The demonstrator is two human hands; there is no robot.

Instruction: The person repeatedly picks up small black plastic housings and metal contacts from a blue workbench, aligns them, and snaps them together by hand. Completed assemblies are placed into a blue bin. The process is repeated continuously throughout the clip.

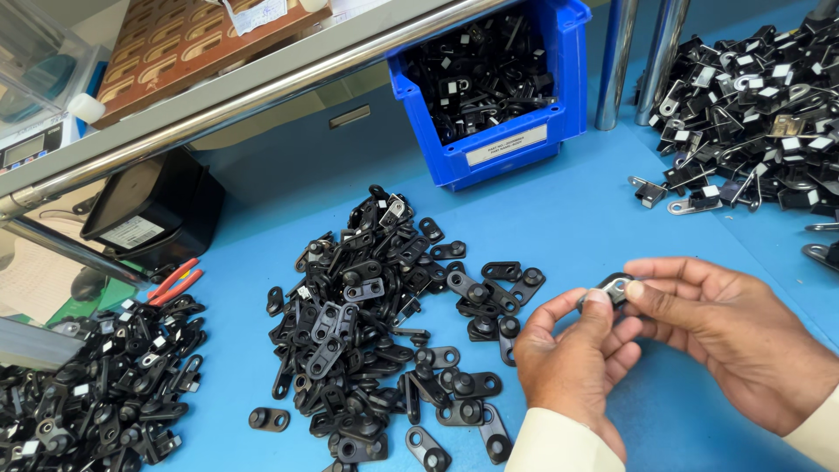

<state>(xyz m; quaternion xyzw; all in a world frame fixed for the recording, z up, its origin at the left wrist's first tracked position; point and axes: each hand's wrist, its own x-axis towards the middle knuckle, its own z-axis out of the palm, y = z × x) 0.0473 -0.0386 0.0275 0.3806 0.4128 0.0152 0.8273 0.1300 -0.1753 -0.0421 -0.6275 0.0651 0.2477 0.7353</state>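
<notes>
Small black plastic clip with a pale metal insert (613, 287) pinched between both hands, held just above the blue desk (568, 218), right of centre in the head view.

Left hand (577, 358): grip narrow, thumb and forefinger closed on the clip's left end. Right hand (734, 336): thumb and forefinger tips closed on the right end, other fingers loosely curled below. Both grips holding the same part; nothing else in either hand.

Key relation: clip's long axis runs roughly left-right, slightly tilted up toward the right hand, bridging the two grips. Fingertips of both hands nearly meeting over it, so most of the part is hidden; exact orientation of its faces can't be told.

Nearest stock: loose heap of flat black plastic links with round bosses (384, 332), lying on the desk just left of the left hand, outermost pieces almost touching the wrist. Left hand clearly the nearer one to that heap.

Further off: pile of black clips with white tabs and metal loops (752, 122) at upper right, well apart from the right hand. Blue plastic bin of black parts (494, 79) behind, at the desk's back edge. Another black pile (96, 385) at lower left, red-handled pliers (175, 281) beside it.
</notes>
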